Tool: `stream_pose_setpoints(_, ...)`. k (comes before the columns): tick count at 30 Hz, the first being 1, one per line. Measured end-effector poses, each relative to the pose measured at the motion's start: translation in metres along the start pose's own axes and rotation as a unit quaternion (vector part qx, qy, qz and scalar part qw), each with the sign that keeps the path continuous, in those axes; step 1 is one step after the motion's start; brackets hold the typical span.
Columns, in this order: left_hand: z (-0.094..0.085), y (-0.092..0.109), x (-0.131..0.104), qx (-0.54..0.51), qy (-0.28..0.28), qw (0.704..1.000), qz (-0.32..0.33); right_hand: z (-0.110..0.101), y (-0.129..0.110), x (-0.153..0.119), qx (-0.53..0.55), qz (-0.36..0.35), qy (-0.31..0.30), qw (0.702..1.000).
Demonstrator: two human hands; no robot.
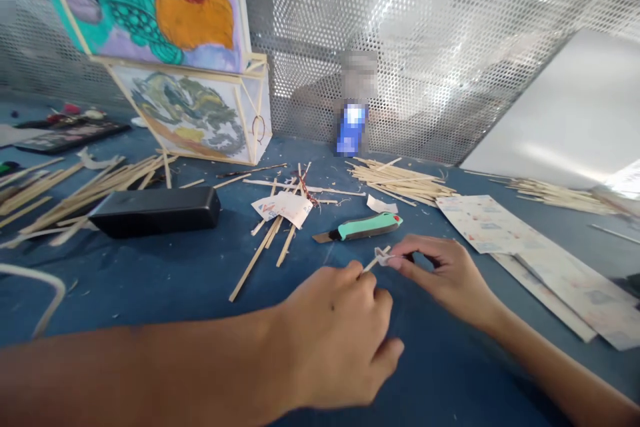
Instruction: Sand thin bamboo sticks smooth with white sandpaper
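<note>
My left hand (340, 333) is closed around a thin wooden stick (370, 265), whose tip sticks out past the fingers. At that tip, a small crumpled white piece (383, 255), paper or tape, is pinched between the thumb and fingers of my right hand (440, 267). Just beyond both hands lies a utility knife (367, 227) with a mint-green handle, its blade pointing left. A small white scrap (381, 205) rests behind the knife. To the left, printed paper pieces (285, 207) lie over several crossed sticks (255, 263).
A black oblong case (155, 211) sits at left before a stick pile (107, 187). Behind it stands a painted box frame (195, 113). Another stick bundle (400, 180) lies behind the knife. Printed sheets (500, 223) lie at right, below a leaning white board (565, 113). Perforated metal (425, 27) closes the back.
</note>
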State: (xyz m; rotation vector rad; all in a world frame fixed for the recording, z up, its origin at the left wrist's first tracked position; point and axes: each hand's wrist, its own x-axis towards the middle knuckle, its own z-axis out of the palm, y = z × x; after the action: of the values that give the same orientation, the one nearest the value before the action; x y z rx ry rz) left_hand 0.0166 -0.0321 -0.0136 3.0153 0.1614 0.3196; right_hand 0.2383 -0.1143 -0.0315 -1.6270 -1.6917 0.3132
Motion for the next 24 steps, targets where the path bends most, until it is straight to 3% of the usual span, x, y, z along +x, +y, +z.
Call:
stream_pose_setpoints(2,-0.016,-0.012,0.009,-0.087,0.008,0.995,-0.038,-0.005,-0.006,0.005,-0.010,0.001,0.004,1.000)
stream_pose_setpoints(6,-0.034,-0.041,0.021,-0.257,0.056,0.951,-0.164,-0.009,-0.020,0.021,-0.005,0.009,0.026,1.000)
stream_pose_setpoints(12,-0.018,-0.069,0.021,-0.516,0.043,0.833,-0.193,0.010,-0.025,0.038,0.064,-0.018,0.026,0.997)
stream_pose_setpoints(16,-0.008,-0.073,0.013,-0.588,0.044,0.786,-0.187,0.018,-0.018,0.032,0.104,-0.029,-0.024,0.994)
stream_pose_setpoints(20,-0.002,-0.068,0.008,-0.593,0.039,0.782,-0.185,0.023,-0.017,0.020,0.133,-0.023,-0.033,0.990)
stream_pose_setpoints(24,0.002,-0.057,0.003,-0.546,0.058,0.810,-0.205,0.029,-0.026,0.012,0.150,-0.022,-0.030,0.988)
